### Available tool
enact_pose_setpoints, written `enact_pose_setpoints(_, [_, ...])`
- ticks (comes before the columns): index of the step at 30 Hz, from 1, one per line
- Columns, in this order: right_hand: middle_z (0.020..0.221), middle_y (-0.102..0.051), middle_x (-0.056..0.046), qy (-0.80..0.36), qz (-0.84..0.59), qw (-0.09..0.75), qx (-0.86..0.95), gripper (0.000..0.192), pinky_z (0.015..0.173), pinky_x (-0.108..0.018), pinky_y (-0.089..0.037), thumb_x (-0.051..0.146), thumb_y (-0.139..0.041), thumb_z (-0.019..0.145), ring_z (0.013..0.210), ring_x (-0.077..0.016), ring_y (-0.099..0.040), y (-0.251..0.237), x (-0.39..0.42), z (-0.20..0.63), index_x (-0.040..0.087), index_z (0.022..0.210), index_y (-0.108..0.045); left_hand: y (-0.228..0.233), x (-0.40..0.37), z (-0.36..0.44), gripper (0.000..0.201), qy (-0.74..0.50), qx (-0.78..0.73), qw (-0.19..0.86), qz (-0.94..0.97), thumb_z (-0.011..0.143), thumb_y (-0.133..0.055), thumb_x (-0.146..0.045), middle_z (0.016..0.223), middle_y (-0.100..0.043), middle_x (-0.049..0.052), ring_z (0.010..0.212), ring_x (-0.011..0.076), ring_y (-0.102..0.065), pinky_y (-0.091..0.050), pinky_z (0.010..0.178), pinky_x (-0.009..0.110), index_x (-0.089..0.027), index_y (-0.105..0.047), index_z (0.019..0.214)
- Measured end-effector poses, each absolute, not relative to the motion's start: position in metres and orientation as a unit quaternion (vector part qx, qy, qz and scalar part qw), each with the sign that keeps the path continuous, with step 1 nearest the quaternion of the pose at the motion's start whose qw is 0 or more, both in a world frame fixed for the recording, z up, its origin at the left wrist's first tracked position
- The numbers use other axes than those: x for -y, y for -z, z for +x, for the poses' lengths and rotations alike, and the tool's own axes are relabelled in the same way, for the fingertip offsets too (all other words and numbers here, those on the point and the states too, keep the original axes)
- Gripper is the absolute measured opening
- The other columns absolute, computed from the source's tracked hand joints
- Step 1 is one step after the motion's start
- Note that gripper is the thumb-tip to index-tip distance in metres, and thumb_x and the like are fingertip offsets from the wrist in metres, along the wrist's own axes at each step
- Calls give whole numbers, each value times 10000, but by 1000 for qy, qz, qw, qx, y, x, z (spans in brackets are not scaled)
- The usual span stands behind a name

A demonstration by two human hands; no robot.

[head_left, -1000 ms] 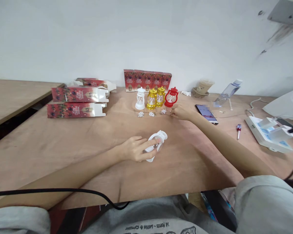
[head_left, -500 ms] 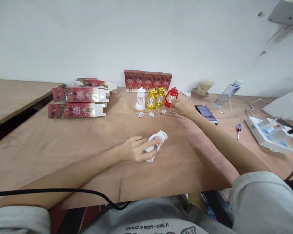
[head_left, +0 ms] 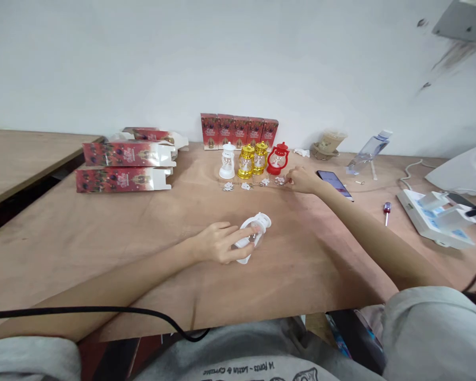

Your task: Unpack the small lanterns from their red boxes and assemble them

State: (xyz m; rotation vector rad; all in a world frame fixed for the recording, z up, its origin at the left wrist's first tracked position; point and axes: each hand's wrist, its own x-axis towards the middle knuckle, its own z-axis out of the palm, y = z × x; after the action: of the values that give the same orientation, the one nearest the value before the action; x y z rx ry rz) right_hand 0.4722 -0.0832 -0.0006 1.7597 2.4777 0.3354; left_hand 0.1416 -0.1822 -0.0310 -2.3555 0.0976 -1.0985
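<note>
The left hand (head_left: pixel 216 242) rests low on the wooden surface (head_left: pixel 103 238). Its grip is closed around a small white lantern (head_left: pixel 253 236) that lies on its side near the middle of the surface, top pointing away from the person.

The right hand (head_left: pixel 301 180) is stretched far out. Its fingertips are pinched together at a tiny white bit (head_left: pixel 280 180) lying in front of the red lantern (head_left: pixel 278 159). I cannot tell if the bit is truly caught between the fingers or only touched.

Four little lanterns stand upright in a row there: a white one (head_left: pixel 227 161), two gold ones (head_left: pixel 246 161) (head_left: pixel 261 157) touching each other, and the red one. More tiny white bits (head_left: pixel 228 186) lie in front of them. Behind them, a row of red boxes (head_left: pixel 239 130) stands against the wall.

On the left lie long red boxes (head_left: pixel 122 166) with open white flaps. On the right are a phone (head_left: pixel 335 183) just beside the right arm, a small red screwdriver (head_left: pixel 387 212), a tipped clear bottle (head_left: pixel 368 151) and a white power strip (head_left: pixel 434 219). A black cable (head_left: pixel 103 311) crosses the near edge.
</note>
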Motion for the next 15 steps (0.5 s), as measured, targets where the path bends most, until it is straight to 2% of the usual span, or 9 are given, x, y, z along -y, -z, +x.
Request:
enact_pose_setpoints(7, [870,-710,-92,-108,566,67,-814,175,728,-289,-399,197,-532,756,839,-221,-617,2,78,473,153,813,-692,31,182,141,83,400,-31,282,-872,830,-524,-193,1061,-691,123,632,89,-601,-370,510,194,-178,-514,911])
enact_pose_setpoints(15, [848,-698,-106,-108,550,72,-825,169,741,-284,-402,182,-535,763,817,-213,-611,3,73,476,126,817,-685,29,184,142,53,411,-32,278,-867,838,-524,-182,979,-717,108,555,75,-584,-380,484,191,-173,-514,890])
